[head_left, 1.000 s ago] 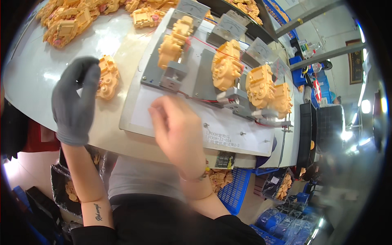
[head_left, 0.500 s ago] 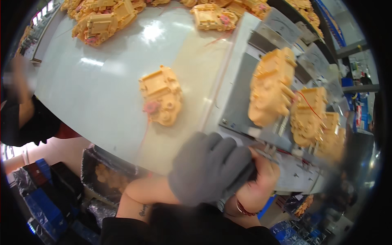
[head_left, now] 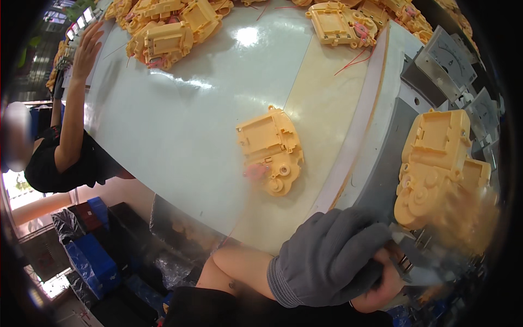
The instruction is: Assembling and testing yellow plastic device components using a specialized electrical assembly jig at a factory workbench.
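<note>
Left gloved hand (head_left: 332,259): fingers curled; grip contents hidden. Right hand (head_left: 384,283): partly covered; grip state cannot be determined. Yellow housing (head_left: 433,163): over grey plate (head_left: 389,155), between 1 and 2 o'clock from left. Caution: crowded hands could knock it askew.

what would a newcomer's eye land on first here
Probably the lone yellow housing with its pink part, lying mid-picture on the pale tabletop. Next, at lower right, the grey-gloved left hand partly covers the bare right hand, just below another yellow housing. Along the top edge, yellow housings lie heaped, and a co-worker's raised hand shows at upper left.
</note>
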Action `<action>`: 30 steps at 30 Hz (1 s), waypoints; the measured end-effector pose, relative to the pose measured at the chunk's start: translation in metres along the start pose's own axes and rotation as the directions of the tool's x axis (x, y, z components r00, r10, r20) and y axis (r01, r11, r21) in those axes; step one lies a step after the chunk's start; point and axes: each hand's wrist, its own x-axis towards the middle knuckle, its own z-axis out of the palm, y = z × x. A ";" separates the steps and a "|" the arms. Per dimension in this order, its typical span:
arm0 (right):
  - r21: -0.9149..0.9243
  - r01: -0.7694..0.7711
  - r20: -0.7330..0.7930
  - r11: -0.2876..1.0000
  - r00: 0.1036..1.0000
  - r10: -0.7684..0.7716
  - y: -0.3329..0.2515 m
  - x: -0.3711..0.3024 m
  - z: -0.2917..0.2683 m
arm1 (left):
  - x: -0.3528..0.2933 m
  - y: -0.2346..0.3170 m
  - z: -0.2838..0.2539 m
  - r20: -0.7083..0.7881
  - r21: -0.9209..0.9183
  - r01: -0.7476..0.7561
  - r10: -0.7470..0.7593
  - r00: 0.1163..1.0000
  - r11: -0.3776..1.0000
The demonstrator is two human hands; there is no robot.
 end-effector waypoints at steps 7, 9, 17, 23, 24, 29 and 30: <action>0.363 -0.341 0.010 0.867 0.932 0.362 -0.019 -0.003 0.008 | 0.022 0.023 -0.019 0.064 -0.243 0.148 -0.137 0.989 0.959; 0.451 -0.428 0.045 0.783 0.888 0.458 -0.019 -0.003 0.015 | 0.025 0.012 -0.024 0.108 -0.277 0.200 -0.176 0.978 0.940; -0.093 0.070 -0.041 0.993 0.996 -0.074 -0.010 0.007 0.000 | 0.028 0.023 -0.024 0.263 -0.481 0.320 -0.213 0.941 0.816; 0.041 0.062 0.052 0.997 0.997 -0.064 0.006 0.000 -0.012 | 0.027 0.027 -0.025 0.244 -0.298 0.279 -0.210 0.947 0.913; 0.029 0.131 0.047 0.991 0.990 -0.132 0.003 0.007 -0.008 | 0.022 0.021 -0.026 0.259 -0.397 0.298 -0.206 0.944 0.868; 0.068 0.194 0.036 0.979 0.980 -0.197 -0.003 0.018 0.006 | 0.013 0.013 -0.020 0.235 -0.293 0.307 -0.243 0.941 0.905; 0.088 0.151 0.041 0.985 0.987 -0.155 -0.006 0.017 0.005 | 0.002 0.005 -0.007 0.042 -0.251 0.117 -0.110 0.993 0.961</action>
